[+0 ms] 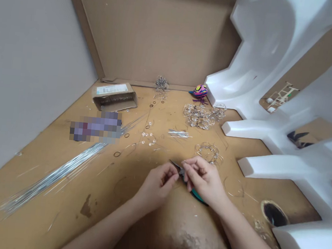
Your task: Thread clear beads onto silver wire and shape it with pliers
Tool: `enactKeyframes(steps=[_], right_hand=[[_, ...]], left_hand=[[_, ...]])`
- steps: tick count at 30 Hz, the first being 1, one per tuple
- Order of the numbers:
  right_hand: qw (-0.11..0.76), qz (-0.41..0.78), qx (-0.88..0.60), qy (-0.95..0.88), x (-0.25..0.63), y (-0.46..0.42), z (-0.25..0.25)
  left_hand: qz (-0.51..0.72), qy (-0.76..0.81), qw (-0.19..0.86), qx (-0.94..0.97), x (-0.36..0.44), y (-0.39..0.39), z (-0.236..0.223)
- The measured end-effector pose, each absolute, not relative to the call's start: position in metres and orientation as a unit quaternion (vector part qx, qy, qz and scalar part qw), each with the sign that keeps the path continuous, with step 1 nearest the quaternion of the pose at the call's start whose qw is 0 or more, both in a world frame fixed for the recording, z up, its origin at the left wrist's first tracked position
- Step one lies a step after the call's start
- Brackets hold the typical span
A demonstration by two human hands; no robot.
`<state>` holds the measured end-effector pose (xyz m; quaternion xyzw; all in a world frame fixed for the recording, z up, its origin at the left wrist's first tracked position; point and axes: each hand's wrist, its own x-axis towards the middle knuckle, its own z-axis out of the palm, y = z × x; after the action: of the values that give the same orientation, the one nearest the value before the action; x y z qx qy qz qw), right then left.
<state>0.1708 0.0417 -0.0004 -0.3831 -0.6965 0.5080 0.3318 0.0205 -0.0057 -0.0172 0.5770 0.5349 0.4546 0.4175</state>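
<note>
Head: right hand [203, 178] over pliers [181, 173]; left hand [159, 180] near.

Left grip [158, 181] near, right grip [204, 180] over, green-handled pliers [199, 197]

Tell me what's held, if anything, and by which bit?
Can't tell: left hand and right hand pinch, but any piece in either grip is unclear; pliers show beneath.
</note>
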Motion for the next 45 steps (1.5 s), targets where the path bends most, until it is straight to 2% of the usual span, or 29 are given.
enactKeyframes(steps=[7, 13, 23, 26, 28, 31, 34, 38, 45], right_hand=[[0.31, 0.546, -0.408, -0.663, 0.177, 0.05, 0.001], [0.319, 0.582, -0.419, -0.62, 0.178, 0.053, -0.001], [0.384, 0.571, -0.378, -0.62, 0.175, 0.055, -0.007], [0.364, 0.557, -0.394, -0.634, 0.177, 0.06, -0.012], [0.334, 0.494, -0.42, -0.684, 0.181, 0.061, -0.014], [0.277, 0.292, -0.451, -0.797, 0.191, 0.055, -0.013], [0.164, 0.125, -0.431, -0.878, 0.202, 0.042, -0.01], [0.043, 0.038, -0.422, -0.905, 0.205, 0.031, -0.008], [-0.018, -0.043, -0.432, -0.901, 0.188, 0.033, -0.007]], left_hand=[[0.513, 0.518, 0.511, 0.455, 0.02, 0.001, -0.016], [0.528, 0.517, 0.539, 0.405, 0.011, 0.005, -0.012], [0.475, 0.487, 0.572, 0.458, 0.011, 0.001, -0.014], [0.498, 0.486, 0.558, 0.452, 0.01, 0.0, -0.014], [0.514, 0.492, 0.544, 0.445, 0.009, 0.001, -0.013], [0.532, 0.504, 0.52, 0.439, 0.008, 0.002, -0.013], [0.545, 0.511, 0.499, 0.439, 0.007, 0.002, -0.012], [0.555, 0.501, 0.498, 0.44, 0.009, 0.0, -0.012], [0.575, 0.51, 0.482, 0.421, 0.01, -0.003, -0.006]])
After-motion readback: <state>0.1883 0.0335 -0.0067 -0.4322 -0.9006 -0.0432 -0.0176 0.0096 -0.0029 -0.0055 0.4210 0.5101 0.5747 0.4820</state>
